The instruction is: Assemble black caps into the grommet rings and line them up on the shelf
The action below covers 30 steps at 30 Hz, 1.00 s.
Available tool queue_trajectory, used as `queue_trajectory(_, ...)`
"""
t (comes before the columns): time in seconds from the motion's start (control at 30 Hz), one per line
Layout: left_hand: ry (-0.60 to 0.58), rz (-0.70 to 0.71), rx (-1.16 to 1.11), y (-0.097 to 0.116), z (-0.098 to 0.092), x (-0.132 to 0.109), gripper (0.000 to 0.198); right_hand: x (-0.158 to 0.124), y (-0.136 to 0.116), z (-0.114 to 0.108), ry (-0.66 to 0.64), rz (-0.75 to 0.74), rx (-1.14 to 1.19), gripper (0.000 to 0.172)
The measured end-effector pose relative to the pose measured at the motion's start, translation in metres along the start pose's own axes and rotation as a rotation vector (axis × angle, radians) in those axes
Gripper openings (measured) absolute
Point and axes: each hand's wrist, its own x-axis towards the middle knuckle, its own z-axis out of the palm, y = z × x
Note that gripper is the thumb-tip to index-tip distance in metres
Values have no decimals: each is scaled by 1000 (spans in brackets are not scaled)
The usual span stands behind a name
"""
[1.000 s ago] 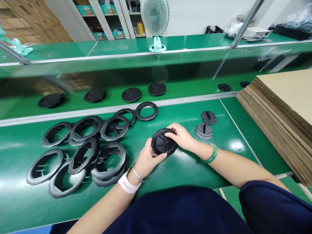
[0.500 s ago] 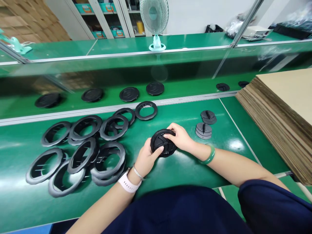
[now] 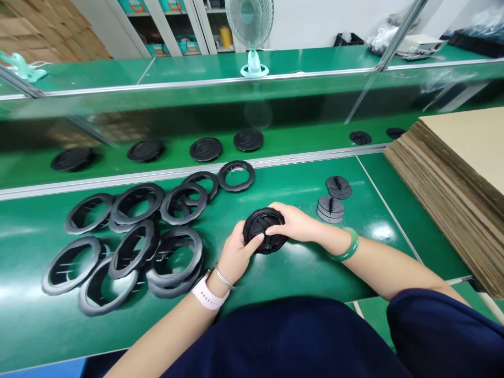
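Between my two hands is a round black plastic ring with a disc inside it [image 3: 264,218], raised ribs crossing its face. My left hand [image 3: 236,248] grips its left rim, thumb lying over the lower edge of the face. My right hand [image 3: 293,223] holds the upper right rim, thumb pressed on the ribbed middle. Fingers under the part are hidden. To the left lie several loose black rings [image 3: 179,260], some overlapping. On the right stand two small stacks of thin dark discs, a nearer stack [image 3: 329,214] and a farther stack [image 3: 340,190].
Several black round lids [image 3: 206,149] lie on the green strip behind a metal rail [image 3: 295,160]. Two dark discs [image 3: 360,137] sit farther right. A thick pile of cardboard sheets [image 3: 452,157] occupies the right side. A pale green fan [image 3: 252,31] stands on the back shelf.
My right thumb has shifted slightly lower over the face of the round part, and the wrist with the green bangle has moved a little right. Both hands keep their hold.
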Motion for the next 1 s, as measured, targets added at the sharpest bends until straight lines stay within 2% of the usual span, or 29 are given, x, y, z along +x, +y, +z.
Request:
queue_trajectory(0.27, 46, 2, -38, 2, 5, -1, 34, -3, -12, 7, 69, 75, -118, 32)
queue_trajectory(0.43, 47, 1, -10, 3, 3, 1, 35, 1, -7, 6, 77, 64, -91, 33)
queue_trajectory(0.53, 46, 8, -11, 5, 1, 1, 37, 4, 0, 4, 35, 27, -20, 35)
queue_trajectory(0.63, 43, 5, -148, 6, 0, -1, 40, 8, 7, 3, 40, 56, 205, 40)
queue_trajectory(0.73, 44, -34, -348, 6, 3, 0, 43, 14, 15, 4, 177, 126, 606, 45)
queue_trajectory(0.8, 92, -5, -364, 7, 6, 2, 40, 19, 20, 3, 284, 148, 867, 46)
queue_trajectory(0.9, 187, 129, -72, 11, 8, 13, 39, 26, 26, 0, 374, 117, 1113, 40)
queue_trajectory(1.0, 259, 287, 350, 18, 6, 32, 55, 28, 26, -4, 429, 118, 1248, 28)
